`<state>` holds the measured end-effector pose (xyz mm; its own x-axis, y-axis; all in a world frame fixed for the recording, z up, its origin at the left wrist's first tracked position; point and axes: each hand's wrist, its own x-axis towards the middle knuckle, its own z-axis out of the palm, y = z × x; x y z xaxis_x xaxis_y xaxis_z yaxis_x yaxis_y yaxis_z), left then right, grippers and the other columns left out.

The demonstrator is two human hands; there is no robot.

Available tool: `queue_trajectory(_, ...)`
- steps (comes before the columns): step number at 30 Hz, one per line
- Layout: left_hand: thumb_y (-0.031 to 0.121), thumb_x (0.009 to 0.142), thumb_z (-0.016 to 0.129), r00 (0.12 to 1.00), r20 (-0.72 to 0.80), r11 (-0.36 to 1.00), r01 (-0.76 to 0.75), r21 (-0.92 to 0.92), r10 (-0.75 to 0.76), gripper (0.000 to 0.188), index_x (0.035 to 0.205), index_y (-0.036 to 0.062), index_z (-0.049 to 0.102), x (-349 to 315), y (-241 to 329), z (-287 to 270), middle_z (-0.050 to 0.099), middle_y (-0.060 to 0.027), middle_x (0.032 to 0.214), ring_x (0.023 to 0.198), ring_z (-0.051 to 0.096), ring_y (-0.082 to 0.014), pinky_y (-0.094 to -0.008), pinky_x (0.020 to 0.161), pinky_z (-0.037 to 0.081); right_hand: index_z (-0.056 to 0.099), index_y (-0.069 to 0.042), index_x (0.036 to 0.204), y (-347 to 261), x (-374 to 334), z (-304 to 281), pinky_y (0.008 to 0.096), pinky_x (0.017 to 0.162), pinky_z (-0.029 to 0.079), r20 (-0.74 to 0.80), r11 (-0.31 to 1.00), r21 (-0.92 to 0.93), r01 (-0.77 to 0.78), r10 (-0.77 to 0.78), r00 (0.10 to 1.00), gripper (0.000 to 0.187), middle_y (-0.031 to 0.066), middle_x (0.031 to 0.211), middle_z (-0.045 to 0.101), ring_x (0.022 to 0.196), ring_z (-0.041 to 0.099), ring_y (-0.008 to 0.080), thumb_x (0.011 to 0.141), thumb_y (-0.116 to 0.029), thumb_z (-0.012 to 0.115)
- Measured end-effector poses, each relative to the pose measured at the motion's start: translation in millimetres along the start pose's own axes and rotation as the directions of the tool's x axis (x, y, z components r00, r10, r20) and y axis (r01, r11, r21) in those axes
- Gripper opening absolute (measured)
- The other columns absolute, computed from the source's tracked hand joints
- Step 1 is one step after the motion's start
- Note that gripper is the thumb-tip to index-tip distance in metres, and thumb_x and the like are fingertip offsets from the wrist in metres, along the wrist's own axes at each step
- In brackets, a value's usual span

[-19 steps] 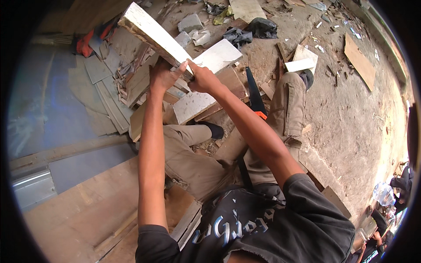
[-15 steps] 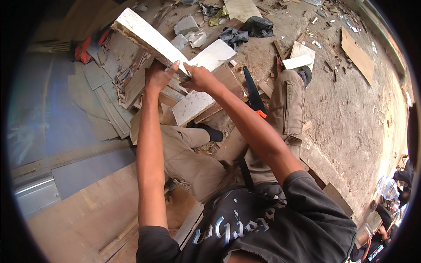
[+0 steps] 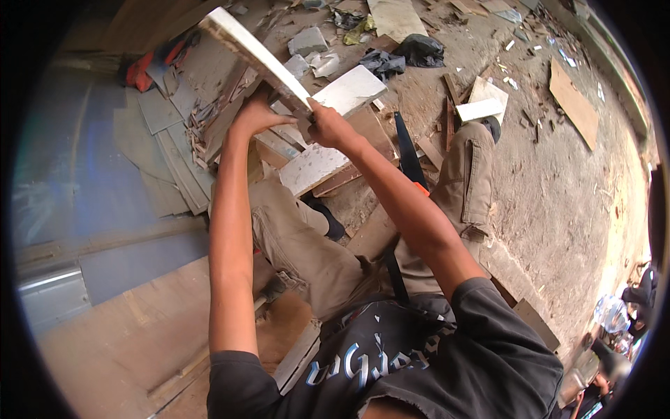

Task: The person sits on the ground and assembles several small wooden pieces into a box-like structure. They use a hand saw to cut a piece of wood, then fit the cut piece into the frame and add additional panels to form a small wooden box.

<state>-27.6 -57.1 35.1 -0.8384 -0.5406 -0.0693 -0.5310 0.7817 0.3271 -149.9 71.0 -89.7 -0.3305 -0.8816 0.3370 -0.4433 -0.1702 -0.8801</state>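
Note:
A long white-faced board with a rough brown edge (image 3: 259, 57) is raised and tilted, stretching from the upper left down to my right hand (image 3: 331, 128). My right hand is closed around its near end. Just left of and below the board is my left hand (image 3: 255, 117), its thumb stretched out and apart from the board, its other fingers partly hidden. Beneath both hands lies a pile of wood offcuts, with a white board (image 3: 351, 89) and a paint-spotted white board (image 3: 314, 167) on top. A handsaw (image 3: 409, 152) with a black blade and orange handle leans beside my right leg.
Black plastic bags (image 3: 421, 50) and a grey block (image 3: 307, 42) lie beyond the pile. Thin panels (image 3: 174, 164) are stacked on the left. A brown sheet (image 3: 574, 103) rests on the dirt floor at right. Another person's hand (image 3: 601, 383) shows at the lower right.
The board has turned so its white face shows narrower and its brown edge wider. My left hand has come off the board, its thumb now spread. My right hand keeps its grip.

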Motion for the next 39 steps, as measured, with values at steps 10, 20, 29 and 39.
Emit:
queue_trajectory(10, 0.009, 0.068, 0.059, 0.989, -0.147, 1.000, -0.009, 0.001, 0.009, 0.076, 0.141, 0.0195, 0.044, -3.4, -52.1, 5.3, 0.051, -0.0139, 0.138, 0.126, 0.049, -0.0313, -0.0352, 0.105, 0.040, 0.045, -0.004, 0.128, 0.8, 5.8, 2.6, 0.0514, 0.075, 0.049, 0.078, 1.000, -0.007, -0.027, 0.027, 0.997, 0.059, 0.0300, 0.086, 0.064, 0.085, 0.061, 0.0492, 0.071, -0.008, 0.058)
queue_trajectory(20, 0.008, 0.068, 0.058, 0.990, -0.095, 0.994, 0.105, 0.010, -0.104, 0.083, 0.147, 0.0233, 0.036, 5.8, -45.8, 3.7, 0.047, -0.0142, 0.142, 0.126, 0.049, -0.0304, -0.0350, 0.102, 0.042, 0.053, -0.002, 0.120, -11.9, -2.6, -4.4, 0.0399, 0.079, 0.051, 0.063, 0.997, -0.037, -0.072, 0.075, 0.995, 0.049, 0.0253, 0.093, 0.066, 0.092, 0.065, 0.0381, 0.073, -0.010, 0.061)
queue_trajectory(29, 0.017, 0.076, 0.057, 0.970, -0.052, 0.960, 0.244, 0.136, -0.239, 0.076, 0.147, 0.0274, 0.033, 6.0, -28.8, 0.6, 0.040, -0.0074, 0.147, 0.134, 0.040, -0.0310, -0.0538, 0.107, 0.033, 0.052, -0.001, 0.119, -27.0, -2.8, -10.4, 0.0449, 0.081, 0.051, 0.134, 0.985, -0.129, -0.114, 0.131, 0.982, 0.048, 0.0294, 0.093, 0.065, 0.096, 0.062, 0.0448, 0.073, -0.012, 0.060)
queue_trajectory(39, 0.016, 0.077, 0.060, 0.982, 0.016, 0.967, 0.185, 0.175, -0.191, 0.076, 0.148, 0.0185, 0.032, 21.3, -42.9, -0.4, 0.033, -0.0073, 0.152, 0.138, 0.034, -0.0266, -0.0371, 0.113, 0.033, 0.052, 0.000, 0.115, -34.7, -3.7, -3.6, 0.0472, 0.076, 0.051, 0.133, 0.992, -0.108, -0.066, 0.080, 0.988, 0.044, 0.0282, 0.087, 0.066, 0.088, 0.062, 0.0466, 0.072, -0.010, 0.060)
